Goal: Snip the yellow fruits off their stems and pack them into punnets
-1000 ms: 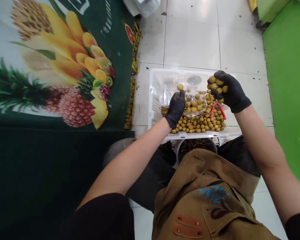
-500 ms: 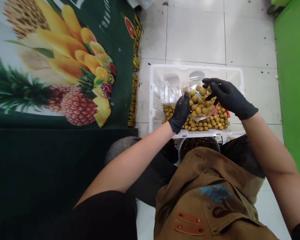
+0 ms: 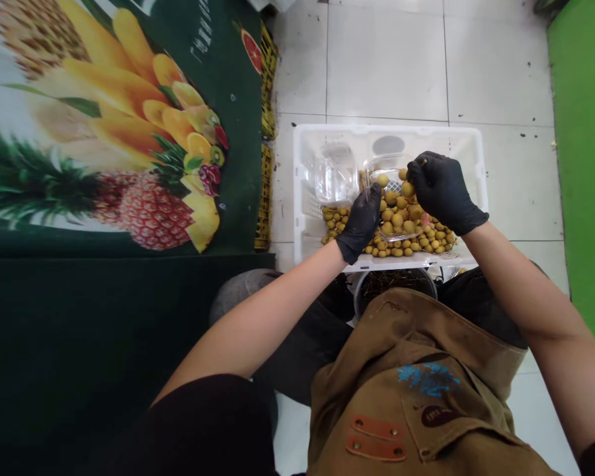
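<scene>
Black gloves cover both hands. My left hand grips the left side of a clear plastic punnet, its thumb over the rim. Round yellow-brown longans fill much of the punnet, and a patterned bottom shows at the back. Over its right side, my right hand is closed, with a small stem tip poking out between the fingers. Longans touch its fingertips; whatever lies inside the fist is hidden. More loose longans spread beneath the punnet in a white plastic crate.
A clear lid or second punnet is at the crate's left. Between my knees stands a bucket of twigs. Yellow crates and a fruit-printed panel are on the left, a green panel on the right.
My right hand has moved slightly left and its fingers, spread before, have curled closed. A red piece at the punnet's right is now mostly covered. My left hand keeps its grip.
</scene>
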`<state>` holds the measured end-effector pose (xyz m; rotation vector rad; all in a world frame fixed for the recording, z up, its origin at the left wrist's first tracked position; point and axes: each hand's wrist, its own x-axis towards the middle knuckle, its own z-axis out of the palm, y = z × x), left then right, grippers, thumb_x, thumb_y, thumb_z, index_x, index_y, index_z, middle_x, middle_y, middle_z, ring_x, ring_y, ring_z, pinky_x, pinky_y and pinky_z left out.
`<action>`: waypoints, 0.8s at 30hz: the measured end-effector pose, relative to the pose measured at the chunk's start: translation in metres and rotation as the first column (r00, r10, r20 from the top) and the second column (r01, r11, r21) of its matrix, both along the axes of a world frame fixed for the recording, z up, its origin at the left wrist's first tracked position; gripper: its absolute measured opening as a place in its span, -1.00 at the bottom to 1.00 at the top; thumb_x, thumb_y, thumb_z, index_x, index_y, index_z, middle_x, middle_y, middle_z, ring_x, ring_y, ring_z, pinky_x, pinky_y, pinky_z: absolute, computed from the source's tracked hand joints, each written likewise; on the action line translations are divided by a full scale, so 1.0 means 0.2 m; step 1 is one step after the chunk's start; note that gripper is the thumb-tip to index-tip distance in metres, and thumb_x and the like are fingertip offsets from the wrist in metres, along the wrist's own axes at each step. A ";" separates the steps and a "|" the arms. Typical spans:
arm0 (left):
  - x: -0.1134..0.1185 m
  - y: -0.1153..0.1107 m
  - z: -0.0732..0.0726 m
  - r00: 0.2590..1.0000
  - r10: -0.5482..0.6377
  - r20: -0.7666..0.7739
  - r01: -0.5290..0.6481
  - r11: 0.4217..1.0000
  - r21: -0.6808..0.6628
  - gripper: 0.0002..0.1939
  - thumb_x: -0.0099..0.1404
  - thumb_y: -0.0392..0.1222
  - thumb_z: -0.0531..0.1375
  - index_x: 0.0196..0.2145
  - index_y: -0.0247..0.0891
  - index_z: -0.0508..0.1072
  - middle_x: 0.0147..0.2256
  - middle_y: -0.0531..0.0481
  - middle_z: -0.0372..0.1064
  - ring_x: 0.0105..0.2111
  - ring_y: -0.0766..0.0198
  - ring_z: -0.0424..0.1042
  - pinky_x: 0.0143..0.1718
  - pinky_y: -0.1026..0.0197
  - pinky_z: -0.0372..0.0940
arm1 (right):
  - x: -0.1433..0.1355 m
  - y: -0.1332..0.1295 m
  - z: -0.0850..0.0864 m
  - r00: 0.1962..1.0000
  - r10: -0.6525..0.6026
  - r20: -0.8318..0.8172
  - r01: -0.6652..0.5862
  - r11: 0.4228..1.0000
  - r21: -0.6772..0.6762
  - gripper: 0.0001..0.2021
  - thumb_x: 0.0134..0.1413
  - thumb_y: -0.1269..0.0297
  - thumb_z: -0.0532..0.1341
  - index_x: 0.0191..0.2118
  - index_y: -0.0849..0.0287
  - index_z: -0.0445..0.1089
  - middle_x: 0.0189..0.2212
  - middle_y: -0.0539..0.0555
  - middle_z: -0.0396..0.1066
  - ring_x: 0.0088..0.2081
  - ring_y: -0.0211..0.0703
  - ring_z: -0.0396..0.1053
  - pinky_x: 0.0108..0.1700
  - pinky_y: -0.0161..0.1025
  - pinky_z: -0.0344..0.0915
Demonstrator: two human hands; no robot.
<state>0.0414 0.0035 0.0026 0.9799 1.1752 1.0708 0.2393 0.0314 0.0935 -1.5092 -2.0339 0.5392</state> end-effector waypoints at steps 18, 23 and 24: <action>-0.03 -0.01 -0.01 0.998 -0.045 -0.039 0.046 0.999 0.019 -0.40 0.65 0.45 0.27 0.03 -0.19 0.68 0.24 -0.22 0.72 0.45 -0.18 0.56 0.67 -0.22 0.29 | 0.00 0.04 0.04 0.622 -0.336 -0.708 -0.181 0.818 -0.547 -0.65 0.38 -0.13 0.44 -0.01 0.03 0.55 0.06 0.16 0.70 0.02 -0.06 0.68 0.00 -0.12 0.67; -0.02 -0.01 0.06 1.000 0.001 -0.001 -0.001 0.999 -0.039 -0.55 0.65 0.28 0.36 -0.05 -0.20 0.70 0.19 -0.21 0.74 0.50 -0.15 0.52 0.70 -0.12 0.23 | 0.02 0.02 0.04 0.721 -0.285 -0.632 -0.114 0.850 -0.514 -0.58 0.41 -0.16 0.49 0.08 0.08 0.67 0.00 0.17 0.73 -0.02 -0.01 0.70 0.01 -0.03 0.68; -0.02 -0.01 0.07 1.000 0.001 0.002 -0.001 0.999 -0.041 -0.58 0.66 0.25 0.37 -0.05 -0.19 0.70 0.19 -0.20 0.74 0.50 -0.14 0.52 0.70 -0.11 0.23 | 0.02 0.02 0.03 0.736 -0.271 -0.621 -0.109 0.858 -0.503 -0.54 0.40 -0.21 0.50 0.08 0.10 0.68 -0.05 0.17 0.73 -0.08 -0.02 0.69 -0.03 -0.03 0.67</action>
